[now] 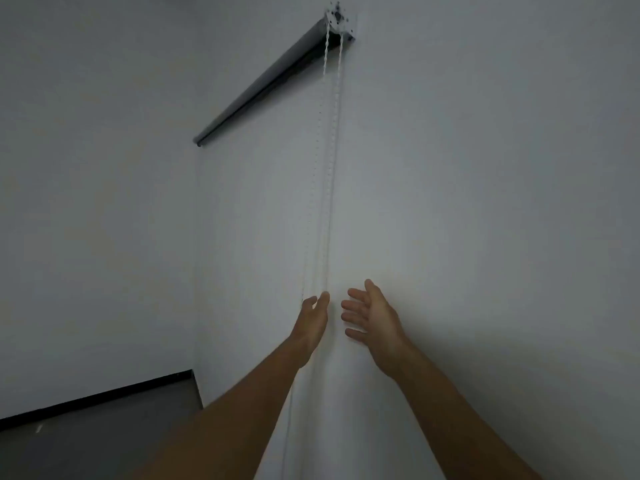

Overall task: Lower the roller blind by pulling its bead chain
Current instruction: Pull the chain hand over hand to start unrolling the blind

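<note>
Bare forearms, no sleeves; left hand (311, 323), right hand (372, 317) ungloved (no rings seen).

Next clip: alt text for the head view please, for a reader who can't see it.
Two bare hands reach up toward a white bead chain hanging in two strands down a pale wall: the left hand has its fingertips at the chain, and the right hand is open beside it, not touching. The chain hangs from the roller blind, mounted high above.
</note>
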The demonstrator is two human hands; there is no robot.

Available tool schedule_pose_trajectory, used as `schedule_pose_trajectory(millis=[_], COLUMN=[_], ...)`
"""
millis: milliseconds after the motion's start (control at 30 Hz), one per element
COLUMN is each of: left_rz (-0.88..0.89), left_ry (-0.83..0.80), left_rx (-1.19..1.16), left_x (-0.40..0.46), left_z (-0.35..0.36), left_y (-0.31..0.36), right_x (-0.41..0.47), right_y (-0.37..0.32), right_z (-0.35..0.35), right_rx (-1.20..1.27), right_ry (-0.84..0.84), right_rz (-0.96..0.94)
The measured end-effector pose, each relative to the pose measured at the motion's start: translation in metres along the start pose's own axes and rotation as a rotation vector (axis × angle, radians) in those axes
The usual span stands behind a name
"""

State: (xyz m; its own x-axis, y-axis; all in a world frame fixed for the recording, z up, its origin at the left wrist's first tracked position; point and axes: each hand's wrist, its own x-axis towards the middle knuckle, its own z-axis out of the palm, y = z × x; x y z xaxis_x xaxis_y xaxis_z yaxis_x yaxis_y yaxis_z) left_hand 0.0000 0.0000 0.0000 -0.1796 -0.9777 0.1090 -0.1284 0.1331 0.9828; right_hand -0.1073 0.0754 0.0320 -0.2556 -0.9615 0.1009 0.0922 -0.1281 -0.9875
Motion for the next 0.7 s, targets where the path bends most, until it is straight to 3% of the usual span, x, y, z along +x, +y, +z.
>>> schedule_pose_trajectory(millis=[267, 500, 700], left_rz=[0.031, 0.194, 0.345], left_ry=[0.075, 0.14, 0.101], left_rx=[-0.041, -0.141, -0.128], left_x=[0.02, 0.015, -0.016], left_z=[0.007, 0.003, 0.0], left_y=[0.024, 0.051, 0.088], right_x=[0.008, 0.01, 0.01], right_y=[-0.017, -0.027, -0.048], right_z=[-0.008, -0.005, 0.011], right_rx=[-0.001, -0.031, 0.027], right_ry=[-0.032, -0.048, -0.084], right_rz=[-0.062, -0.166, -0.239])
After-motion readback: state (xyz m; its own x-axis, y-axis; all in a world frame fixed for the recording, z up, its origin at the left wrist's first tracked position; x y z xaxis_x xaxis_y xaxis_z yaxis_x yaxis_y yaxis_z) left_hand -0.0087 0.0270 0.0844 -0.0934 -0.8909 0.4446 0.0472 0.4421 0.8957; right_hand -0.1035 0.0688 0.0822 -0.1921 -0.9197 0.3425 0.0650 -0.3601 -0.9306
